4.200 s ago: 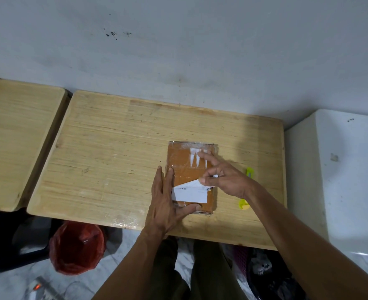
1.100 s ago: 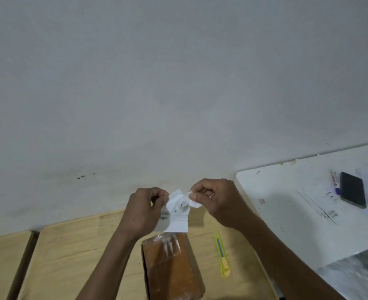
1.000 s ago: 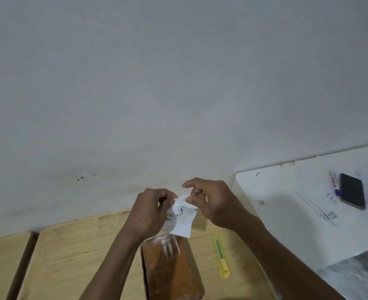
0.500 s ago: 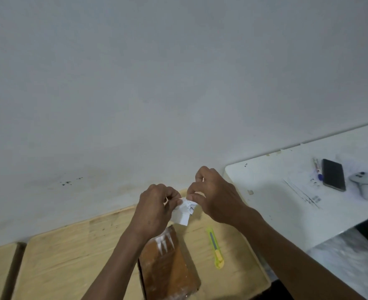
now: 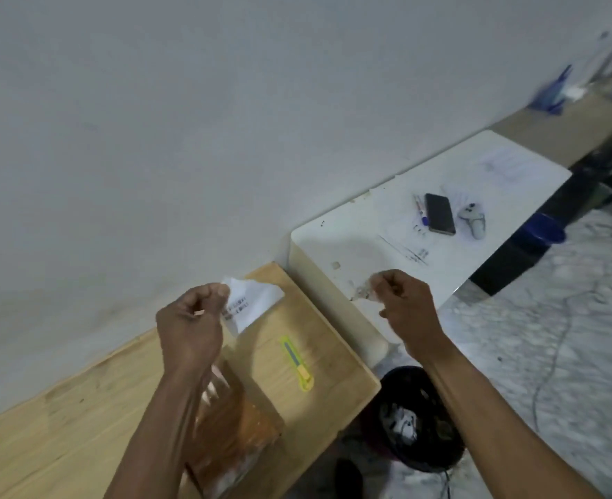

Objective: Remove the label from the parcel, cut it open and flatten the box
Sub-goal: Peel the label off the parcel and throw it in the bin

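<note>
The brown parcel [image 5: 236,441], wrapped in clear tape, lies on the wooden table [image 5: 63,437] under my left forearm. My left hand [image 5: 189,325] is raised above it and pinches the white printed label [image 5: 248,304], which is off the parcel and creased. My right hand [image 5: 403,304] is held out to the right over the edge of the white table [image 5: 369,253], fingers curled; something small and pale may be pinched in it, but it is blurred. A yellow utility knife [image 5: 297,365] lies on the wooden table, right of the parcel.
On the white table lie a black phone [image 5: 440,213], a pen [image 5: 421,210] and a small white device [image 5: 473,219]. A black bin [image 5: 419,423] with waste stands on the floor below the table corner. A cable runs over the marble floor at right.
My hands have parted: the left keeps the label, the right has swung out to the right over the white table. The view has turned right and down, showing the bin.
</note>
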Motion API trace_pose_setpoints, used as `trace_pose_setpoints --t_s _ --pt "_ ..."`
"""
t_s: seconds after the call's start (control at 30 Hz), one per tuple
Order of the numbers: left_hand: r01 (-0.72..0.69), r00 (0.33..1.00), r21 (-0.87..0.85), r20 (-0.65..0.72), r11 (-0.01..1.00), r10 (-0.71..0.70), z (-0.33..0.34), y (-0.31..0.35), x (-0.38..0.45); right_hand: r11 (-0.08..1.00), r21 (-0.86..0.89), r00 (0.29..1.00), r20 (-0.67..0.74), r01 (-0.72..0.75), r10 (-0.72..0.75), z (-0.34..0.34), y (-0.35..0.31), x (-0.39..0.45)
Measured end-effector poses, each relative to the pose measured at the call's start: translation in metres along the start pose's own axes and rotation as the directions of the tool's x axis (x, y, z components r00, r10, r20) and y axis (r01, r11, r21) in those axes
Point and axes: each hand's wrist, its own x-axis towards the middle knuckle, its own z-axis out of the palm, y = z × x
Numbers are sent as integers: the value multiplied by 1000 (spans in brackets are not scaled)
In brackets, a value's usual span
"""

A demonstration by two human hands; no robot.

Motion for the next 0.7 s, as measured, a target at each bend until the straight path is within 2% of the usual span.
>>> trace_pose_setpoints --t_s 0.07,0.13,0.43,0.57,0.7 --pt "83 997 -93 -5 992 -83 0 0 5 990 88 990 -73 -114 121 -35 15 -2" --pt "100 994 -87 48 991 -96 11 4 -1 977 144 979 -104 -159 175 -55 26 -9" --pt "-7 963 22 269 1000 1 103 14 -56 991 102 947 -303 -83 110 -136 68 -28" --pt "-55 940 97 341 994 19 161 1 -102 994 62 923 -368 -94 110 -199 98 -41" --pt "-76 915 179 403 981 -3 216 -24 -163 982 85 902 -386 -171 190 -255 143 -60"
